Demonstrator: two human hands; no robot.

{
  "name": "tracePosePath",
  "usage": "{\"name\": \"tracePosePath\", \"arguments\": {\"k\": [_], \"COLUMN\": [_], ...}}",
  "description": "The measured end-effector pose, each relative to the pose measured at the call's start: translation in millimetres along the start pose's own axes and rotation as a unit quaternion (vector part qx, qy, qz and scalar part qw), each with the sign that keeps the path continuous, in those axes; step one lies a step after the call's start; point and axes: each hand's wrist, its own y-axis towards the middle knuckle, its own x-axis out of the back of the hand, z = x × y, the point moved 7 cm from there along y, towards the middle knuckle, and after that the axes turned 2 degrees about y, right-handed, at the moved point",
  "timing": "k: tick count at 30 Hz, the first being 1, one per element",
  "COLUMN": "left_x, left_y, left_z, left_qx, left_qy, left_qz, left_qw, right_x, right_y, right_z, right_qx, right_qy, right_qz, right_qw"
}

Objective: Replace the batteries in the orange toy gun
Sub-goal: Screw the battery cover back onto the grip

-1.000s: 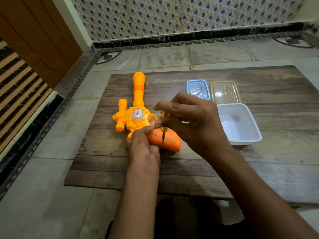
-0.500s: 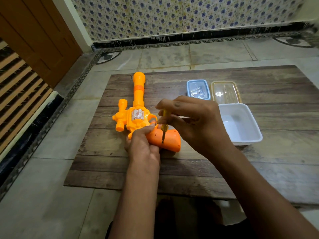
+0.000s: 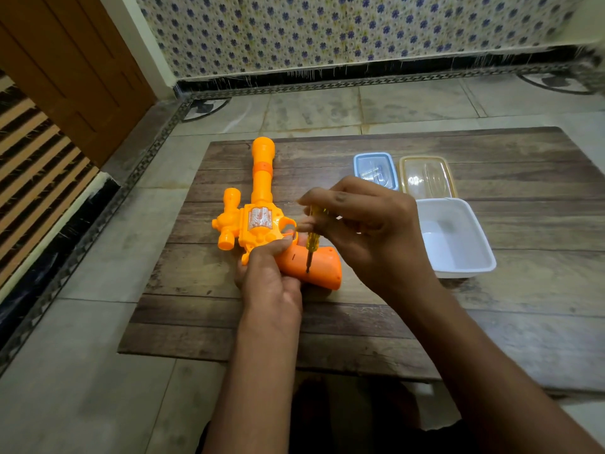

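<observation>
The right hand (image 3: 370,231) pinches the screwdriver (image 3: 312,239) upright, tip on the toy gun (image 3: 262,221) handle just below; the left hand (image 3: 268,276) grips it.

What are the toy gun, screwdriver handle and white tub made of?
Toy gun: likely moulded plastic, glossy orange, soft highlights.
Screwdriver handle: looks like clear yellow plastic, see-through; dark shaft, probably metal.
White tub: apparently thin plastic, smooth, slightly translucent walls.
</observation>
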Motion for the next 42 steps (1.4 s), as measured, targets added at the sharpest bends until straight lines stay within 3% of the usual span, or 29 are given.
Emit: {"name": "tracePosePath", "arguments": {"k": [3,11,20,26,35,42], "left_x": [1.7,-0.8,0.5,0.1,0.7,-3.1], "left_y": [0.6,-1.7,-0.4,1.4,4.9,-3.9], "left_z": [1.2,-0.7,-0.4,0.8,0.3,-3.1], "left_qx": [0.01,0.017,0.006,0.005,-0.005,0.003], "left_qy": [0.006,0.013,0.009,0.004,-0.008,-0.01], "left_qz": [-0.003,-0.003,-0.014,0.003,-0.001,-0.012], "left_qw": [1.0,1.0,1.0,1.0,1.0,1.0], "right_x": [-3.1,-6.7,-2.0,-8.3,-2.2,-7.0], "right_y": [-0.8,-0.7,0.3,-0.3,1.8,0.6], "right_z": [0.0,-3.4,-6.4,-4.8,1.6,-3.5], "right_qx": [0.007,-0.039,-0.059,-0.053,-0.003,-0.026], "right_qy": [-0.009,0.139,0.055,0.124,-0.004,0.081], "right_qz": [0.002,0.071,0.006,0.093,0.032,0.085], "right_qw": [1.0,0.987,0.997,0.987,0.999,0.993]}}
